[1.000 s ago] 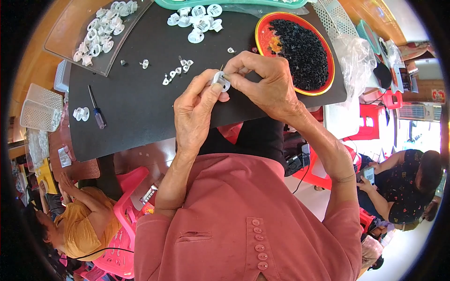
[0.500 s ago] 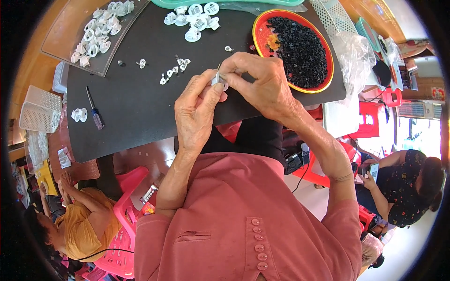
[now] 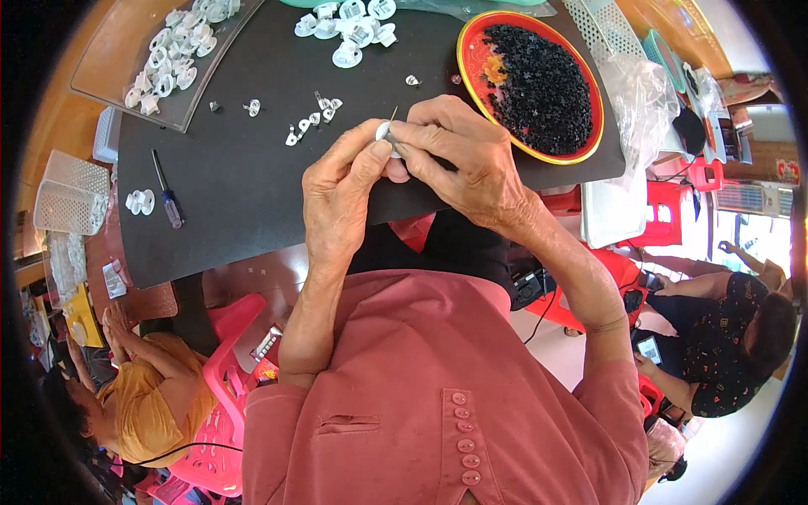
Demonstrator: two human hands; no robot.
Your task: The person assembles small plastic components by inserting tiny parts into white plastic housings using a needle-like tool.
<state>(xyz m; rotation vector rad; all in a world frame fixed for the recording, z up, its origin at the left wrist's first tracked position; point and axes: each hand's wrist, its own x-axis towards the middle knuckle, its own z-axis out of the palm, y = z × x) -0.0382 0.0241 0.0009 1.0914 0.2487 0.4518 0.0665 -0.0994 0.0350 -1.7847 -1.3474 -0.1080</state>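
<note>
My left hand point(image 3: 341, 181) pinches a small round white plastic part point(image 3: 384, 131) between thumb and fingers, above the near side of the dark table. My right hand point(image 3: 463, 160) meets it there, its thumb and fingertips closed on the same part. A thin metal pin point(image 3: 394, 113) sticks up beside the fingertips; which hand has it I cannot tell. Beyond the left hand lie several small white-and-metal pieces point(image 3: 316, 118). Similar finished-looking white parts point(image 3: 347, 55) are heaped farther back.
A red-and-yellow tray point(image 3: 473, 67) of tiny black pieces stands at right. A clear bin point(image 3: 105, 71) of white parts is at far left, near a screwdriver point(image 3: 168, 198). A plastic bag point(image 3: 635, 109) hangs at the right edge. Other people sit on both sides.
My fingers have shifted slightly left, and my right fingertips now press closer over the white part. At right, the seated person has lowered a phone.
</note>
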